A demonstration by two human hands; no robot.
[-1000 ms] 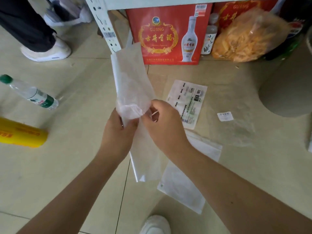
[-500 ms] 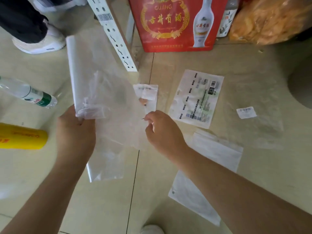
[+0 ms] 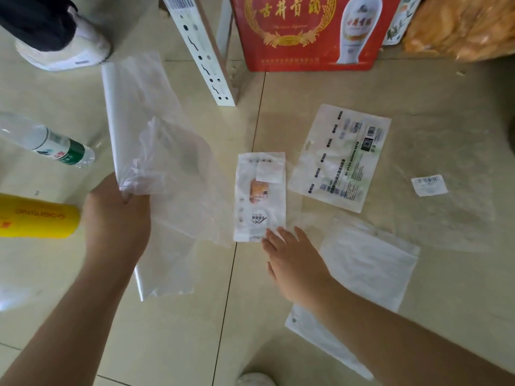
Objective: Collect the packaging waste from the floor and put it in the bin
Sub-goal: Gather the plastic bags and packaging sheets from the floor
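My left hand (image 3: pixel 117 218) grips a bunch of clear plastic bags (image 3: pixel 156 151) that hangs above the floor. My right hand (image 3: pixel 292 257) is spread low over the tiles, its fingertips touching the bottom right corner of a small printed packet (image 3: pixel 260 190) that lies flat. To the right of that packet lies a larger printed packet (image 3: pixel 342 157). A frosted white bag (image 3: pixel 367 263) lies under my right forearm. A small white label (image 3: pixel 429 185) rests on a clear film sheet (image 3: pixel 446 218) at the right. No bin is in view.
A water bottle (image 3: pixel 55 146) and a yellow cylinder (image 3: pixel 36 215) lie at the left. A white shelf leg (image 3: pixel 206 51), a red liquor carton (image 3: pixel 303 29) and an orange bag (image 3: pixel 462 23) stand at the back. Another person's white shoe (image 3: pixel 64 48) is at the top left.
My right hand let go of the clear bags and dropped to the small packet on the floor. My left hand carried the bags leftward. The view moved closer to the floor.
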